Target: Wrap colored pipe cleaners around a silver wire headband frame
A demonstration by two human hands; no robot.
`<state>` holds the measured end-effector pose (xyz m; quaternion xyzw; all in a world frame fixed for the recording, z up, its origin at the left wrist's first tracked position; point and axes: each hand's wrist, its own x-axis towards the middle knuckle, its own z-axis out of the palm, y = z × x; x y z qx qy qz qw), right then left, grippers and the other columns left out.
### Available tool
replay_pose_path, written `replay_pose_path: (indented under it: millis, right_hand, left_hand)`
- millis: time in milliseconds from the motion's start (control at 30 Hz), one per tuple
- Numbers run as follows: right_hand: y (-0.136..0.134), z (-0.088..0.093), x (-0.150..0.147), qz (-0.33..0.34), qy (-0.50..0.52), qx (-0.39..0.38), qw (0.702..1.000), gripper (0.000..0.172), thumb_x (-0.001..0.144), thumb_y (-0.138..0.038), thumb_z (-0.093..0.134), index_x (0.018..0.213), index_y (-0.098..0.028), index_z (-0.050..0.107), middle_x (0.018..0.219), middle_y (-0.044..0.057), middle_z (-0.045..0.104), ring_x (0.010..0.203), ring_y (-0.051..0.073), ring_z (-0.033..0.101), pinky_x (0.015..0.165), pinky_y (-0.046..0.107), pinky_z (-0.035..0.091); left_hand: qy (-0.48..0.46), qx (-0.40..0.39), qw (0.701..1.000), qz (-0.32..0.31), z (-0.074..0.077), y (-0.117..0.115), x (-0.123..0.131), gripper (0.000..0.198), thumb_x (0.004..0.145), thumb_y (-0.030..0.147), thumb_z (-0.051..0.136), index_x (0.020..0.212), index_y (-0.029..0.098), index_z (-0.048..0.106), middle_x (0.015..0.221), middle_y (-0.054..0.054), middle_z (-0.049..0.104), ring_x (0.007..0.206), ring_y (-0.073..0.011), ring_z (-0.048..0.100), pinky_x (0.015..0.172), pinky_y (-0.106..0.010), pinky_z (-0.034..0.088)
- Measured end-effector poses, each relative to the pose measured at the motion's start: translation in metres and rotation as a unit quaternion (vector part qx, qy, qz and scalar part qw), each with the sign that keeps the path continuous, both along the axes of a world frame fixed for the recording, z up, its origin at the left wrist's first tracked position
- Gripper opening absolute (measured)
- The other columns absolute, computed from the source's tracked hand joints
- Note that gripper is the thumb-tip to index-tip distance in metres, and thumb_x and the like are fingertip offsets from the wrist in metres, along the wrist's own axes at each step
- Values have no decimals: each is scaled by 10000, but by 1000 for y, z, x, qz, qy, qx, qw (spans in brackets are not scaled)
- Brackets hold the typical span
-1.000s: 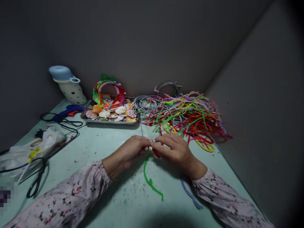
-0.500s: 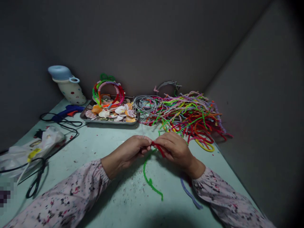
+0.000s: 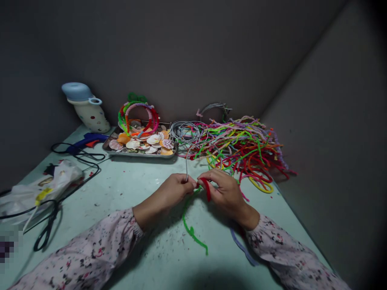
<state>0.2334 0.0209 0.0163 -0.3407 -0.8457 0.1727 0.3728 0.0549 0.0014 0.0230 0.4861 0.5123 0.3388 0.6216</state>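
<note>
On the pale green table [image 3: 136,181], the left hand [image 3: 173,191] pinches a thin grey wire [image 3: 187,165] rising from its fingertips. The right hand [image 3: 225,192], fingertip to fingertip with it, grips a red pipe cleaner [image 3: 208,189], seemingly meeting that wire; a green pipe cleaner [image 3: 190,230] lies just below both.

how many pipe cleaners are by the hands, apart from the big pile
3: a red pipe cleaner pinched in the right hand, a green pipe cleaner trailing beside the left hand and its wire, a purple pipe cleaner by the right wrist, partly covered. Others may be hidden.
</note>
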Motion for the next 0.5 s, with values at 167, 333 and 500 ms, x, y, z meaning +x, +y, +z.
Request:
replay_pose_path:
  millis: [167, 333, 500]
  right_hand:
    - [-2, 0, -3, -21, 11, -29, 999, 131, 859, -114, 561, 859, -194, 665, 802, 32, 673, 768, 166, 602, 706, 285, 449]
    - [-2, 2, -4, -33, 9, -46, 998, 152, 850, -103, 549, 843, -192, 672, 793, 27, 686, 747, 160, 616, 685, 273, 461]
    - [-2, 2, -5, -44, 10, -109, 993, 178, 860, -108, 525, 827, -197, 676, 767, 8, 687, 691, 138, 612, 640, 246, 449]
  left_hand:
    - [84, 89, 992, -18, -8, 1, -2, 193, 771, 323, 565, 692, 149, 596, 625, 12, 514, 579, -112, 412, 571, -244, 304]
    - [145, 121, 982, -29, -4, -2, 0, 201, 793, 322, 529, 678, 163, 574, 615, 7, 500, 596, -129, 421, 568, -246, 300]
    - [202, 157, 965, -49, -3, -5, 2, 177, 813, 290, 499, 707, 171, 576, 637, 1, 520, 616, -141, 440, 578, -250, 292]
